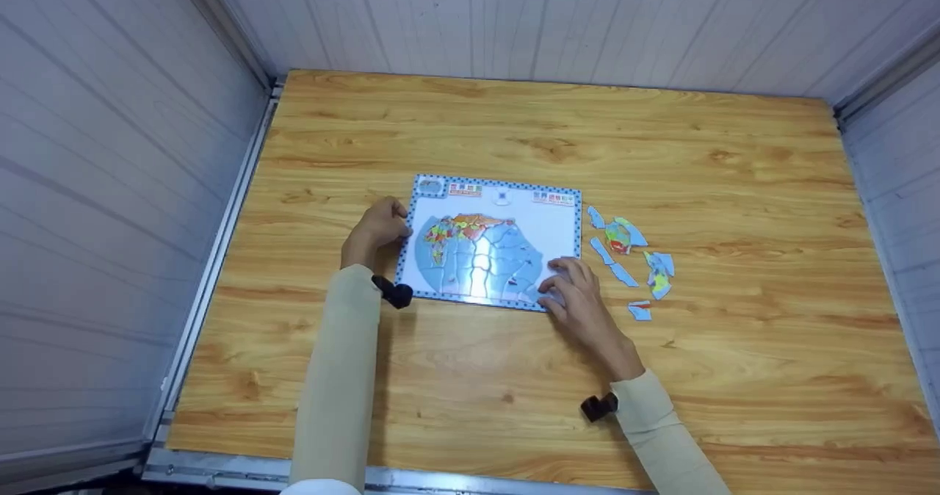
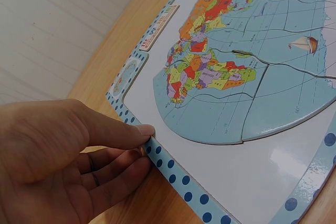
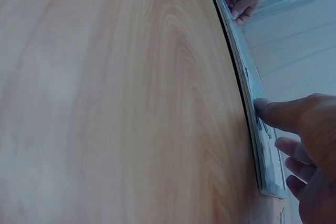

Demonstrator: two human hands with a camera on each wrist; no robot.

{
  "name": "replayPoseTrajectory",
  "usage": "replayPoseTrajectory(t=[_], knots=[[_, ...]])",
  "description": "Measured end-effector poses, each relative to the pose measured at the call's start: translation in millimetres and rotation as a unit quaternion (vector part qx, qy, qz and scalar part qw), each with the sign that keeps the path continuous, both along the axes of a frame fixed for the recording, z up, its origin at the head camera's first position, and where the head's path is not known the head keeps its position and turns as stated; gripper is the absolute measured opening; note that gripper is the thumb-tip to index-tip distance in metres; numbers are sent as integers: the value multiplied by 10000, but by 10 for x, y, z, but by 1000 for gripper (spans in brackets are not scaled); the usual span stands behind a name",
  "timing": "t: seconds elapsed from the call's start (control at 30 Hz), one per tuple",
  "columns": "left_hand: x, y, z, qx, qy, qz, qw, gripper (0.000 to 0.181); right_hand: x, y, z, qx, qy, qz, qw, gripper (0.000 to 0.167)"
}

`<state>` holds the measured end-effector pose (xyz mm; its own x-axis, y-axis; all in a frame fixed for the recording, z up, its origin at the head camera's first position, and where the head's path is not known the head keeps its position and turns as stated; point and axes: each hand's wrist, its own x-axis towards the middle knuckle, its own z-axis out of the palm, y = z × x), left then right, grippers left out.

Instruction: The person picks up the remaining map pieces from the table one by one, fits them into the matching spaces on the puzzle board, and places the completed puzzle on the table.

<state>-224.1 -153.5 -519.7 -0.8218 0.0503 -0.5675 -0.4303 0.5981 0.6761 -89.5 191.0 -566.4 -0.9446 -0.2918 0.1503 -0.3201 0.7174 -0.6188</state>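
Note:
A world map puzzle board (image 1: 547,223) with a blue dotted border lies on the table, its joined pieces forming much of a rounded map. My left hand (image 1: 380,225) holds the left edge; in the left wrist view the hand (image 2: 79,156) has its thumb on the dotted border (image 2: 179,177) and its fingers bent against the side. At the lower right of the map rests my right hand (image 1: 580,297), fingers bent. The right wrist view shows the right hand (image 3: 310,135) with its thumb touching the board (image 3: 247,72); what its palm covers is hidden.
Several loose map pieces (image 1: 618,236) lie right of the board, among them a blue and yellow one (image 1: 659,282) and a small blue one (image 1: 640,314). The wooden table (image 1: 514,399) is enclosed by pale panels (image 1: 543,25) at the back and both sides.

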Motion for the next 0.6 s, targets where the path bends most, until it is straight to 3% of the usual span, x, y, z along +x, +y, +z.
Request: replayPoseTrajectory(t=[0.6], knots=[[8, 6, -1, -35, -123, 58, 9999, 27, -15, 4, -10, -31, 94, 94, 9999, 8]])
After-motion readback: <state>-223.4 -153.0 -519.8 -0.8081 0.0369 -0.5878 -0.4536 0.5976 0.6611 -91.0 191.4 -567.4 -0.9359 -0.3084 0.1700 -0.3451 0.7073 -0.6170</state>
